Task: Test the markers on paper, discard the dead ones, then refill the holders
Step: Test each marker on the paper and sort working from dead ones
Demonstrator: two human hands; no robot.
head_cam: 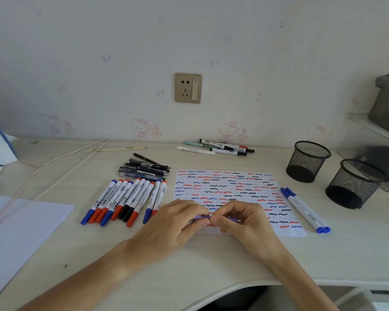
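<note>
Both my hands meet over the near edge of the test paper (229, 187), which is covered in red, blue and black squiggles. My left hand (173, 223) and my right hand (240, 221) each pinch one end of a thin purple pen (203, 217) held level between them. A row of whiteboard markers (126, 200) with blue, red and black caps lies left of the paper. Behind that row sits a pile of black pens (144, 169). Two blue markers (305, 209) lie right of the paper. Two black mesh holders (307, 161) (355, 184) stand at the right with nothing visible inside.
Several more markers (220, 148) lie near the wall under a wall socket (188, 88). A white sheet (14, 232) lies at the left front, with a thin pink wire hanger (43, 173) beside it. A shelf (375, 126) juts in at the far right.
</note>
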